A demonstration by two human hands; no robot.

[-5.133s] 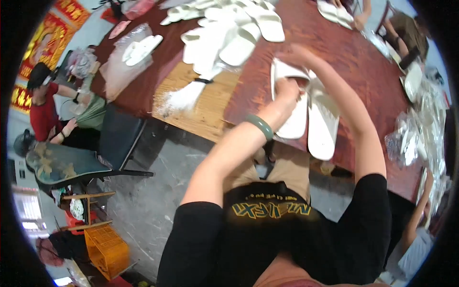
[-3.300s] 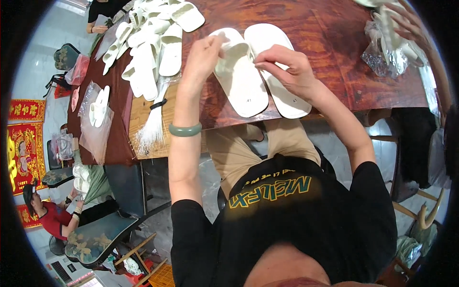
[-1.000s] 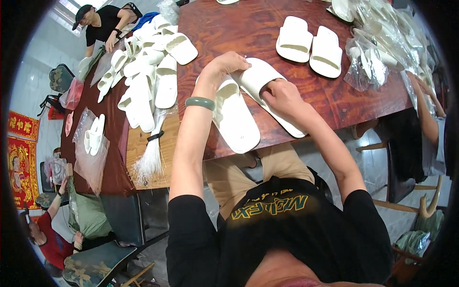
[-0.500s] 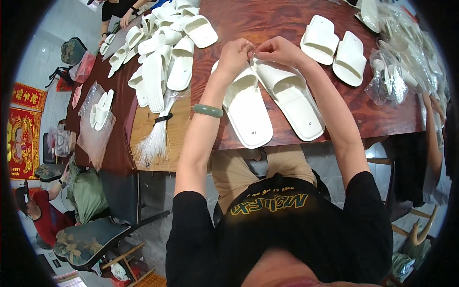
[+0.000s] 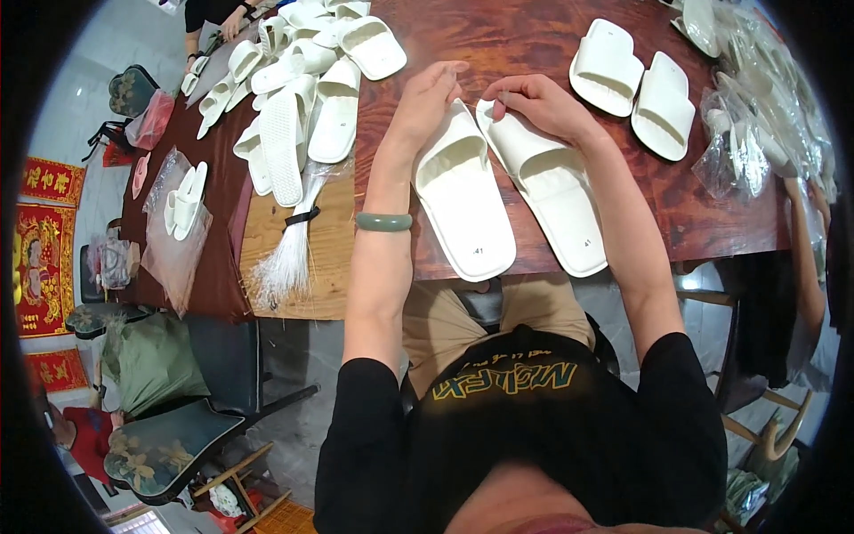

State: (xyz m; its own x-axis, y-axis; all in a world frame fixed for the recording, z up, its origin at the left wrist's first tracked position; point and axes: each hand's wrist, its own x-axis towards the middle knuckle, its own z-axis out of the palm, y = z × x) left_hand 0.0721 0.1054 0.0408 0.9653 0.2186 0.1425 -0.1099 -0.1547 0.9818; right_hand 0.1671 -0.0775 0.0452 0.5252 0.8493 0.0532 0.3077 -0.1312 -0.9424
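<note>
The left hand (image 5: 429, 105) is held beside the toe of the left white slipper (image 5: 464, 218), fingers partly extended. Beside it, the right white slipper (image 5: 562, 209) is placed on the tabletop (image 5: 516, 40) too, the right hand (image 5: 538, 105) curled over its toe. These 2 are judged light, soft and bendable, best taken by strap or sole edge. Whether anything thin is held in either grip cannot be told; the right fingertips are partly hidden.

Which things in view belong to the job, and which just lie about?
In the job:
white slide pair at left hand and right hand
piled white slides, probably
tied white strands, probably

Apparently just lying about:
pink plastic bag
orange crate
</note>
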